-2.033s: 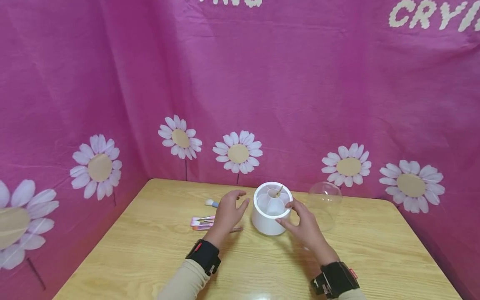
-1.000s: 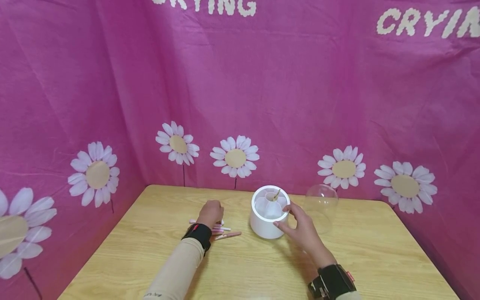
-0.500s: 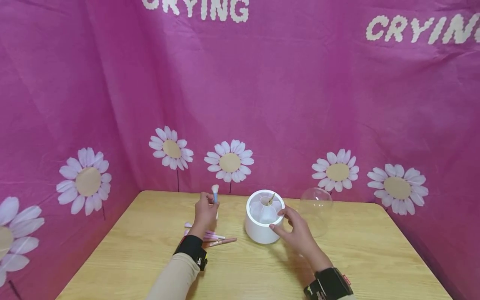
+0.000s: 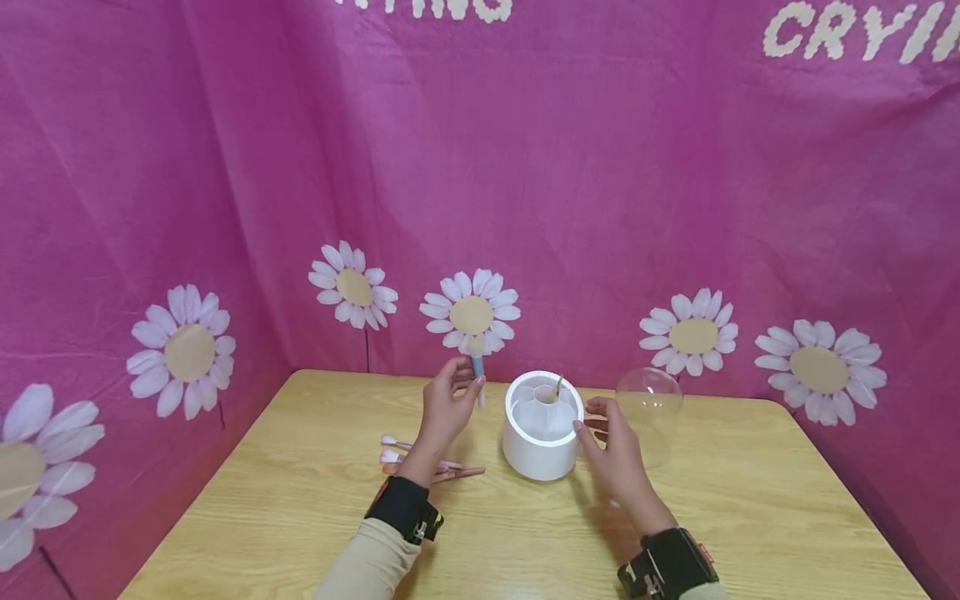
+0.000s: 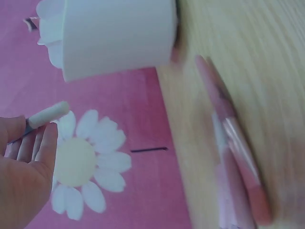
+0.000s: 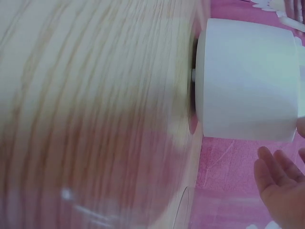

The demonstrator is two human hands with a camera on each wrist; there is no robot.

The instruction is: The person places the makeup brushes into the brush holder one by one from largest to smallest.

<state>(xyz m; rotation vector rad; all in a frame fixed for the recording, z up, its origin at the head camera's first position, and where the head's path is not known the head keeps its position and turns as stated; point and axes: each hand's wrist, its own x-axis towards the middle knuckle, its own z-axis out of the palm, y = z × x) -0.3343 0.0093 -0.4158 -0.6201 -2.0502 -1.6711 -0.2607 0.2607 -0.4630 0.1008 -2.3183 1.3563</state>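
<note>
L hand pinches brush upright, just left of holder. R hand spread, fingers straight, beside holder's right wall, maybe touching; can't tell. I reckon risk: brush clips a divider, holder tips w/o R hand steadying it.

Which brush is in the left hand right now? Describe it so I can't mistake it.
Start at the white round holder mid-table. Just left of its rim, the left hand pinches a brush upright. Its handle is light blue; the brushes on the table are pink.
</note>
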